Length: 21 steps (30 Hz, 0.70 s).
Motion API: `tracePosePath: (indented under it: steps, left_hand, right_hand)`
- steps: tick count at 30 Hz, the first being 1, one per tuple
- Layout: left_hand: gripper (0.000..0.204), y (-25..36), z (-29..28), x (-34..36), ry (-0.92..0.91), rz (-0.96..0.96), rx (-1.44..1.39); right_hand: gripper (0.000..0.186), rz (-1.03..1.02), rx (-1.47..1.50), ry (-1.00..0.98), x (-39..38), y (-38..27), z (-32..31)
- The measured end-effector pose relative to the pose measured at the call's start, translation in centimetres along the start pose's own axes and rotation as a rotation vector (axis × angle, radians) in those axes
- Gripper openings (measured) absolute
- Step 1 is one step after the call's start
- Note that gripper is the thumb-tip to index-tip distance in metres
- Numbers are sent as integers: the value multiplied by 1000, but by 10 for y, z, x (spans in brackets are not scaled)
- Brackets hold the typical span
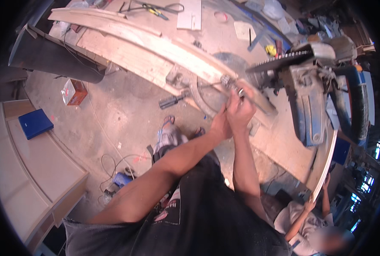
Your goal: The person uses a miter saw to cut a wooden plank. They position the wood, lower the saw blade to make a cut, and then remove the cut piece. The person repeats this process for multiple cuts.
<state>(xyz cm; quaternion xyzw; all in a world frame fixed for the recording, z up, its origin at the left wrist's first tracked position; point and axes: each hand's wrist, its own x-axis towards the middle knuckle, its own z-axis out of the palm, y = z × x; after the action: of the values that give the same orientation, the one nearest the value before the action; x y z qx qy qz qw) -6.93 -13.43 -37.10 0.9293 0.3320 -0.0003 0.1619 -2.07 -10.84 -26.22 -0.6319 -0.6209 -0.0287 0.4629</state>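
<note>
My right hand [242,112] is closed at the front of a miter saw, its fingers around a small metallic piece [240,91] whose kind I cannot make out. My left hand [221,124] presses close against it, fingers curled and partly hidden by the right hand. Just beyond the hands, a long pale wooden moulding [168,47] lies across the saw. The toothed saw blade [279,62] is raised to the right, above the blue and grey saw body [303,104]. A black handle [168,101] sticks out left of my hands.
Scissors [155,12] and a white board [189,15] lie on the far bench. At lower right another person [303,217] holds a long strip [324,168]. On the left are a dark curved sheet [57,55], an orange-white box [74,92] and a cabinet panel bearing a blue box [35,123].
</note>
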Motion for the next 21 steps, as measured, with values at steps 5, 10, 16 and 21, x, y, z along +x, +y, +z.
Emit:
tracePosePath:
  steps: [5,10,16,21]
  left_hand:
    - [78,3,-20,-10,-72,-52,-3]
    - [81,7,-32,-15,-240,44,-27]
    - [94,5,-12,-20,-118,-13,53]
    - [100,4,-3,-11,-175,0,30]
  right_hand:
    - [34,-109,402,259,23,-50,-33]
    - [20,379,106,-151,-32,9,1]
    - [22,-29,255,188,20,-41,-20]
    - [27,154,-34,-111,-20,0,7]
